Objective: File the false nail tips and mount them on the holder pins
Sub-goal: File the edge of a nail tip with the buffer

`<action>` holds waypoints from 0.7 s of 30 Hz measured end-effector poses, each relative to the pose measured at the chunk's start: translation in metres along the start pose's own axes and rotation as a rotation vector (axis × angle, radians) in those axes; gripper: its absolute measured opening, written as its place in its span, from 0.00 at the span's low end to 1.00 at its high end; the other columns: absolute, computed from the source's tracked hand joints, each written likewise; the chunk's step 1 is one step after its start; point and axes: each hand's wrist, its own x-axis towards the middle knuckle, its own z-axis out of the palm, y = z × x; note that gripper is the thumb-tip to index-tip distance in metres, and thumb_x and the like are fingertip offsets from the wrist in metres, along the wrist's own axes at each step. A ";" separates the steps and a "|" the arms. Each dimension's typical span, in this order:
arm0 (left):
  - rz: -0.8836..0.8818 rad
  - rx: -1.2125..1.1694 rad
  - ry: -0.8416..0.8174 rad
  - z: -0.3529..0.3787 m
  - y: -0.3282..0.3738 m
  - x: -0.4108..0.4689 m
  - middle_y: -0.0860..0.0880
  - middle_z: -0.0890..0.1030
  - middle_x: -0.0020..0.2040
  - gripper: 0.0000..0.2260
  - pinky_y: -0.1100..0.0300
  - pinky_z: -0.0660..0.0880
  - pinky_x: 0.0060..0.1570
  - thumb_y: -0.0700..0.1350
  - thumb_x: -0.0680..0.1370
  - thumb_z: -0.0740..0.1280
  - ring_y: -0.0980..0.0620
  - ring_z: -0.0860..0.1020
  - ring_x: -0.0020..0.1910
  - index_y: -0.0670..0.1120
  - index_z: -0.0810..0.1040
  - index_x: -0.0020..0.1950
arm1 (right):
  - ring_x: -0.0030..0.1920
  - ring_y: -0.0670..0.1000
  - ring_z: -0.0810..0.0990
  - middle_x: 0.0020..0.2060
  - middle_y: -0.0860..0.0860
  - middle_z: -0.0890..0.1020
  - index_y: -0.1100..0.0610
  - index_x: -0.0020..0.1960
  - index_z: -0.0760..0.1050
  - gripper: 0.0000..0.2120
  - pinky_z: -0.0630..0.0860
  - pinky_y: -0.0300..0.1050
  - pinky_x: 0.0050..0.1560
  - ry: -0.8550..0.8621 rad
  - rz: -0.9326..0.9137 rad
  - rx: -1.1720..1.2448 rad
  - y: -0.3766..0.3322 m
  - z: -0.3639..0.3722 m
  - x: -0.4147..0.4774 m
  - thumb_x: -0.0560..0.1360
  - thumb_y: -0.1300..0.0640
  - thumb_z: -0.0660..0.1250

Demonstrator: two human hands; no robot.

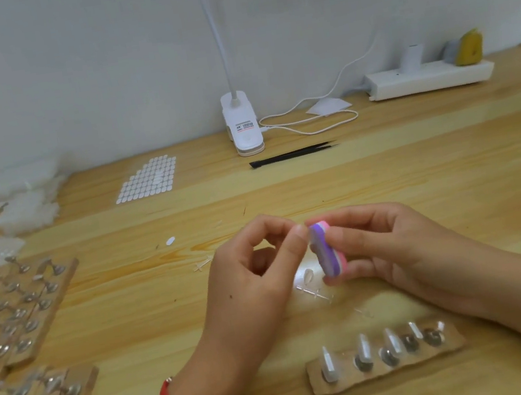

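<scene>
While the left hand (256, 266) pinches a nail tip, hidden between its fingertips (299, 231), against the buffer block (327, 250) gripped in the right hand (386, 245), short light strokes should serve best; the pin holder (453, 347) sits nearby.

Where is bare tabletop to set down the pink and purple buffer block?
Bare wood lies between the black tweezers and the left hand, and right of the right hand, below the white power strip. Crowded: the left edge with stacked cardboard pin holders, clear nail tips and sprue bits under both hands, and the short cardboard pin strip in front.
</scene>
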 end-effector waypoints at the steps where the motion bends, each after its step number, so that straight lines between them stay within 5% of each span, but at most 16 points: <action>1: 0.012 0.014 -0.024 0.001 0.001 -0.001 0.57 0.70 0.26 0.06 0.71 0.59 0.24 0.49 0.72 0.68 0.59 0.61 0.22 0.50 0.78 0.35 | 0.42 0.48 0.83 0.44 0.56 0.85 0.58 0.51 0.85 0.14 0.81 0.41 0.42 0.023 -0.005 0.044 0.000 -0.001 0.001 0.66 0.55 0.76; 11: 0.007 -0.008 -0.020 0.001 0.001 0.001 0.58 0.71 0.22 0.08 0.69 0.59 0.25 0.49 0.71 0.73 0.57 0.61 0.23 0.48 0.79 0.34 | 0.44 0.51 0.85 0.46 0.59 0.85 0.59 0.51 0.84 0.16 0.81 0.42 0.43 0.031 -0.013 0.109 0.001 -0.006 0.002 0.64 0.56 0.74; 16: 0.067 0.034 -0.022 0.002 -0.002 0.000 0.42 0.68 0.30 0.08 0.69 0.61 0.27 0.47 0.73 0.66 0.57 0.62 0.25 0.46 0.76 0.36 | 0.44 0.48 0.84 0.46 0.55 0.85 0.56 0.52 0.85 0.14 0.80 0.40 0.43 -0.018 -0.008 0.057 0.002 -0.003 0.001 0.66 0.56 0.74; 21: 0.074 0.054 0.006 0.002 -0.004 -0.001 0.53 0.61 0.24 0.08 0.70 0.58 0.25 0.48 0.74 0.65 0.59 0.58 0.23 0.46 0.77 0.38 | 0.44 0.48 0.84 0.47 0.55 0.86 0.58 0.53 0.84 0.13 0.80 0.39 0.43 -0.011 -0.019 0.050 0.002 -0.004 0.001 0.69 0.58 0.72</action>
